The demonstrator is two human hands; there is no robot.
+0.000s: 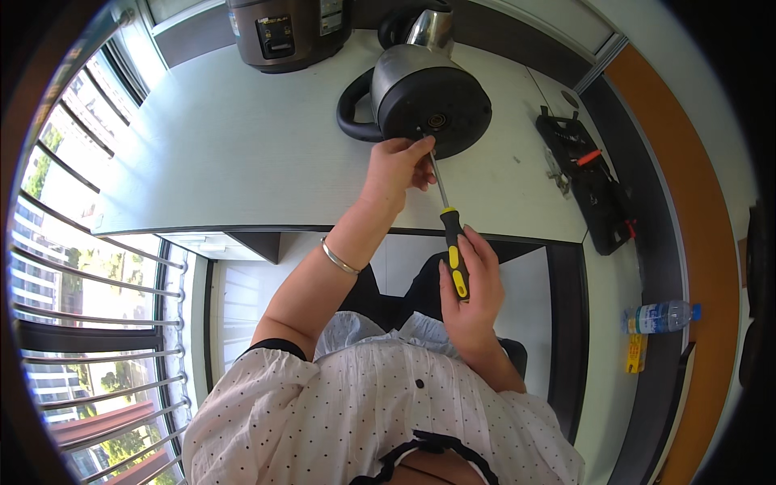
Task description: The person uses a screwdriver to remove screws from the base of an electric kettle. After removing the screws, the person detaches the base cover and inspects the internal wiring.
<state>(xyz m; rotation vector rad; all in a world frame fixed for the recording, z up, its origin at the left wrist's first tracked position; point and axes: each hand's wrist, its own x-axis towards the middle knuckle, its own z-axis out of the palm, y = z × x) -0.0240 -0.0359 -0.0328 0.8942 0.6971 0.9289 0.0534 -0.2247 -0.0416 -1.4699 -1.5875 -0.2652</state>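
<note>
An electric kettle [388,77] with a steel body and black handle lies on its side on the desk. Its round black base [461,105] faces me, with a ring-shaped connector at the centre. A screwdriver [454,257] with a black and yellow handle slants up to the lower part of that base. Around its handle, the fingers of my right hand [475,295] are closed. The thumb and fingers of my left hand [398,171] pinch the shaft near the tip, close against the base. My fingers partly hide the tip and any screw there.
On the white desk [234,153], a brown rice cooker [293,36] stands at the back left. An open black tool case [594,182] with a red-handled tool lies at right. Farther right are a plastic water bottle [663,317] and a yellow packet [636,353]. A barred window borders the left.
</note>
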